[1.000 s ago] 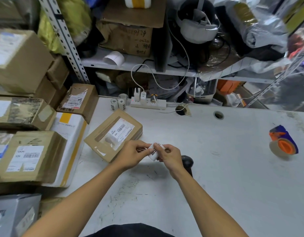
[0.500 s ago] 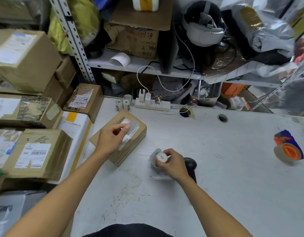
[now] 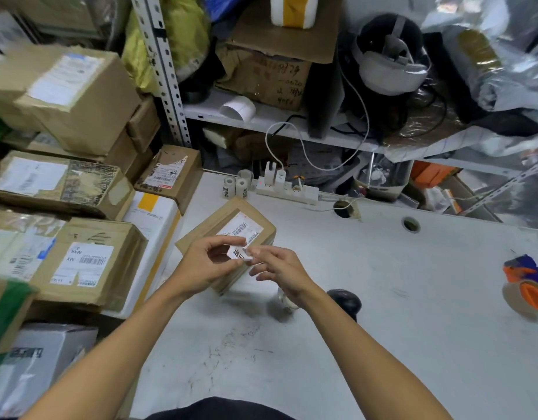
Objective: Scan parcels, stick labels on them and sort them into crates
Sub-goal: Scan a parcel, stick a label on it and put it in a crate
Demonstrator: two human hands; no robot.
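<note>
A: Start at the left. Why are all those boxes piled at nine o'clock?

B: My guess is they are parcels waiting their turn; the stack of boxes (image 3: 79,256) sits along the left edge of the surface (image 3: 398,328), within arm's reach but out of the working patch.

A: And the one in the middle?

B: That parcel (image 3: 228,234) lies flat just in front of the hands, towards twelve o'clock, its printed side up. I judge it is turned that way so a fresh label can go on the top face.

A: What are the hands doing?

B: The left hand (image 3: 207,265) has thumb and forefinger curled in a pinch on a small label (image 3: 239,254). The right hand (image 3: 279,271) meets it from three o'clock, fingertips nipping the label's other edge, the remaining fingers loosely spread. So each grip is closed down to a fine pinch on the same sticker, which looks like peeling or steadying before it goes on.

A: Where is the label against the parcel?

B: Between the two hands, over the parcel's near corner; whether it touches the cardboard, I cannot tell.

A: Anything further right?

B: A dark scanner (image 3: 345,301) lies on the surface near the right wrist, at about four o'clock, and a tape dispenser (image 3: 526,286) well apart at three.
</note>
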